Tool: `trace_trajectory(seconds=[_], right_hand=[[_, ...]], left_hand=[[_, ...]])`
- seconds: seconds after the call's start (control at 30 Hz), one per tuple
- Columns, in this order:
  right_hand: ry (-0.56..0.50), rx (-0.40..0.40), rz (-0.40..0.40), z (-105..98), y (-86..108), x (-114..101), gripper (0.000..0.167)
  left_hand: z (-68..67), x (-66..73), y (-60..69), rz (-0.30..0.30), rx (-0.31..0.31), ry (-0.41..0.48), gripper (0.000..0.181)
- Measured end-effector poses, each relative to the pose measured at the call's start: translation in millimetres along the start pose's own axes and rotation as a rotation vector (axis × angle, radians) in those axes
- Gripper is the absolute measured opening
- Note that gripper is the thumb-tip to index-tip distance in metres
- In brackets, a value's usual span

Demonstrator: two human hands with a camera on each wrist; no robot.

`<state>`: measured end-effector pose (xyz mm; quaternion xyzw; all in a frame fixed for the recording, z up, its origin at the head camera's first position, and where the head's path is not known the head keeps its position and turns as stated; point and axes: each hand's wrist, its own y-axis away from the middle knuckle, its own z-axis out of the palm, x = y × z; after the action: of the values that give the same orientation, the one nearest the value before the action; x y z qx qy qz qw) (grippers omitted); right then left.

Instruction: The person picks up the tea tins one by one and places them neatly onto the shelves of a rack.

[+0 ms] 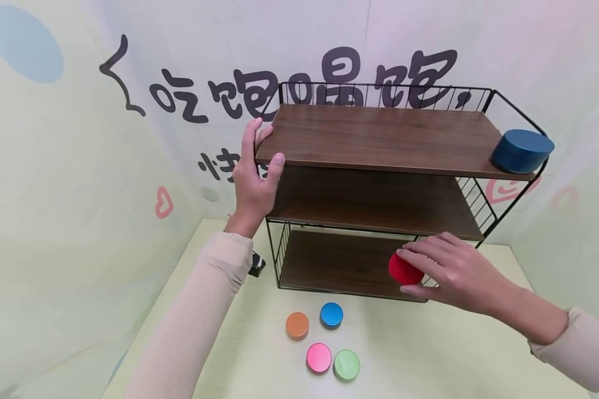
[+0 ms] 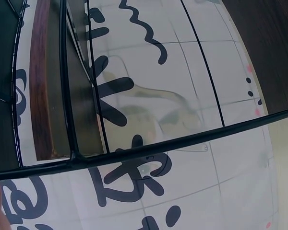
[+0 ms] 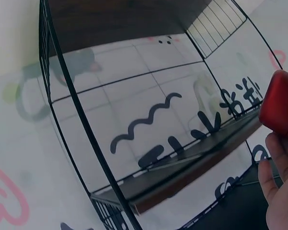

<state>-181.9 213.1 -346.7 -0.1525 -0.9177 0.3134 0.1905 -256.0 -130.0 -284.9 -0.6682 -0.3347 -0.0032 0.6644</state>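
A black wire rack with dark brown wooden shelves (image 1: pixel 379 138) stands on the table against the wall. My left hand (image 1: pixel 257 180) grips its upper left corner, with the thumb at the front edge of the top board and the fingers on the side. In my right hand (image 1: pixel 454 271) a red round tin (image 1: pixel 404 270) is pinched between thumb and fingers, in front of the rack's lower right part. The right wrist view also shows the red tin (image 3: pixel 281 103) by the fingers (image 3: pixel 278 153). A dark blue round tin (image 1: pixel 521 151) sits at the top board's right end.
On the pale table (image 1: pixel 404 354), in front of the rack, lie an orange tin (image 1: pixel 297 325), a blue tin (image 1: pixel 331 315), a pink tin (image 1: pixel 319 357) and a green tin (image 1: pixel 346 364). A small black object (image 1: pixel 257 265) is by the rack's left side, partly behind the left sleeve.
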Motion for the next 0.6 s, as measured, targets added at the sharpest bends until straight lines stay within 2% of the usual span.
trace_trajectory(seconds=[0.23,0.37,0.6], right_hand=[[0.042,0.015,-0.034,-16.5,-19.5,9.8,0.059],[0.067,0.063,-0.061,-26.0,-30.8,13.7,0.057],[0.088,0.157,-0.059,-45.4,-46.5,18.5,0.057]], left_hand=[[-1.0,1.5,-0.4,0.011,0.003,-0.007,0.055],[-1.1,2.0,-0.4,0.010,0.002,-0.012,0.055],[-0.1,0.3,-0.1,0.011,0.002,-0.011,0.056]])
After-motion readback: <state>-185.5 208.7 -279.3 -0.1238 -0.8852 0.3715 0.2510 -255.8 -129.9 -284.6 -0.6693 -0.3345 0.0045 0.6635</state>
